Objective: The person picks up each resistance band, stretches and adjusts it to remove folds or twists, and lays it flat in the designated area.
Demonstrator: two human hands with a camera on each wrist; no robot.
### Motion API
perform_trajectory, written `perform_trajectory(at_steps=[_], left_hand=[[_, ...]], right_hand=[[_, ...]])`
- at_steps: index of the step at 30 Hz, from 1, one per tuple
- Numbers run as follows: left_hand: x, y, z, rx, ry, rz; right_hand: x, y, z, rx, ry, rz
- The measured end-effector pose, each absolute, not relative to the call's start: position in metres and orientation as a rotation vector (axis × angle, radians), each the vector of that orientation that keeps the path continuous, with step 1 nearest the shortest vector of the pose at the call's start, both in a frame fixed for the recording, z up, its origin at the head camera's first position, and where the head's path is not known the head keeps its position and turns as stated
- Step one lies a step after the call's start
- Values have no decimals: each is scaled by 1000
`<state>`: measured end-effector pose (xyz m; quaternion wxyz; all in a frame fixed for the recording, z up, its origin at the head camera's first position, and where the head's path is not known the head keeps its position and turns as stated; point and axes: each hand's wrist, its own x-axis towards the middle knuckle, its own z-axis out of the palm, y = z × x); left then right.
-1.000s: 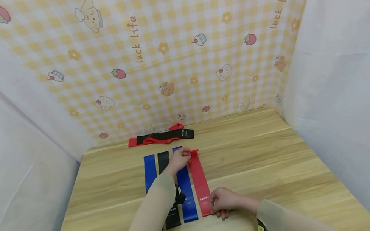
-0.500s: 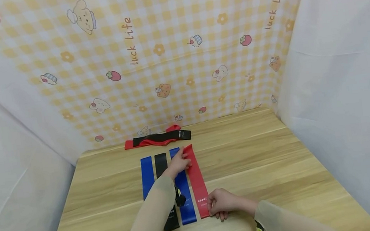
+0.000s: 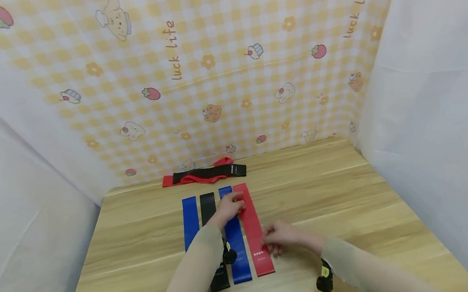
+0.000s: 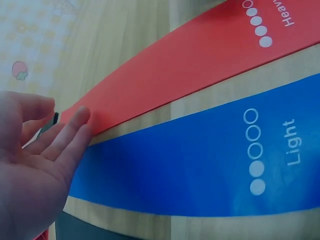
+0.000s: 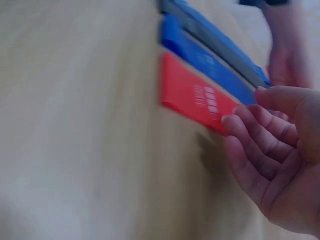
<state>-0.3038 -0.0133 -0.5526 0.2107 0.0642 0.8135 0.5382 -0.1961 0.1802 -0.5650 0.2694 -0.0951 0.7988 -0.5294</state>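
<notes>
A red resistance band (image 3: pixel 252 228) marked "Heavy" lies flat at the right end of a row on the wooden table. Beside it is a blue band (image 4: pixel 175 172) marked "Light". My left hand (image 3: pixel 229 208) reaches across that blue band to the far part of the red one; in the left wrist view its fingers are loosely bent with nothing between them. Whether they touch the red band I cannot tell. My right hand (image 3: pixel 283 235) hovers at the red band's right edge, and in the right wrist view its fingers (image 5: pixel 265 132) are relaxed and hold nothing.
Further left in the row lie a black band (image 3: pixel 208 204) and another blue band (image 3: pixel 190 218), partly behind my left forearm. At the back, a black band (image 3: pixel 211 171) lies over crumpled red bands (image 3: pixel 167 181). A checked cloth (image 3: pixel 226 79) hangs behind the table.
The red band's far end was folded up in my left fingers and now lies flat. My right hand has let go of its near end and moved up along the edge.
</notes>
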Motion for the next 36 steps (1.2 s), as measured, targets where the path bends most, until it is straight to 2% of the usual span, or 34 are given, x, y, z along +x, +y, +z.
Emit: perform_trajectory(at_steps=[7,16,27,36], left_hand=[[-315,-30,-549,108,2230,1629],[-312,-37,-552,33,2184,1673],[-315,-40,-562,-42,2175,1734],[-325,-47,-554,-63,2204,1779]], right_hand=[[-269,173,-565,26,2349,-1658],[-324,157,-566,-107,2694,-1354],[-352,151,-569,-230,2850,-880],[-366,142,-570,-283,2901,-700]])
